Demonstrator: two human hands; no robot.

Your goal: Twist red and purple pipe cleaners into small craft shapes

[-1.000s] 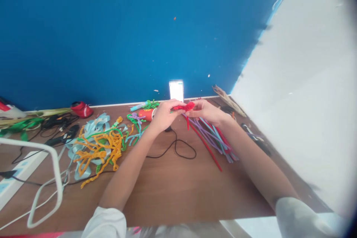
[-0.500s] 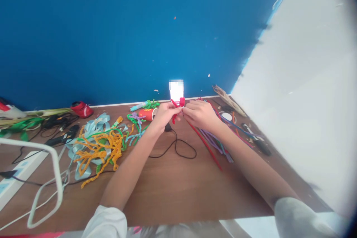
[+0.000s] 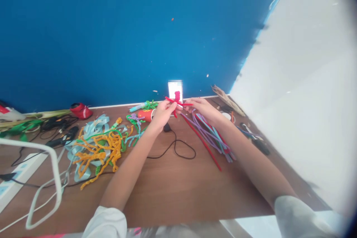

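Pinching red pipe cleaner between both hands, above far edge of brown table, in front of blue wall. Left hand fingers closed on its lower twist; right hand fingers closed on its right end. Loose pipe cleaners bundle under right forearm. Black cable loops just beside. Red cup near left hand, its print unreadable. Orange and light-blue tangle further left. White power strip at left edge.
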